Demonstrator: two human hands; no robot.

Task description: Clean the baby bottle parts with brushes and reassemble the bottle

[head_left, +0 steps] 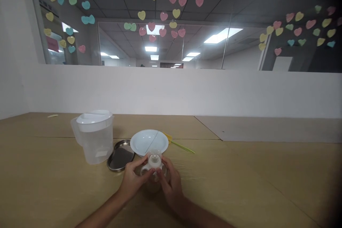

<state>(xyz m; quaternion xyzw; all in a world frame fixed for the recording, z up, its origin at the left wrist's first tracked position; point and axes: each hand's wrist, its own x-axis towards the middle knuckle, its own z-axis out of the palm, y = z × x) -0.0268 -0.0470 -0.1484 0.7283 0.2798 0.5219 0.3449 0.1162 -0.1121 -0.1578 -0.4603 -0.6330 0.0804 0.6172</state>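
A baby bottle (pixel 154 164) with a clear teat and white collar stands upright on the wooden table (pixel 240 178), near its front middle. My left hand (pixel 133 178) grips the bottle's left side, thumb and fingers at the white collar. Wrapped round the right side of the bottle's body is my right hand (pixel 171 181). Both hands are closed on the bottle. Its lower body is mostly hidden by my fingers.
A white bowl (pixel 149 142) sits just behind the bottle, with a steel tray (pixel 120 155) to its left. A clear lidded plastic pitcher (pixel 94 136) stands further left. A yellow-green stick (pixel 179 144) lies right of the bowl. A white partition wall (pixel 187 89) runs behind the table.
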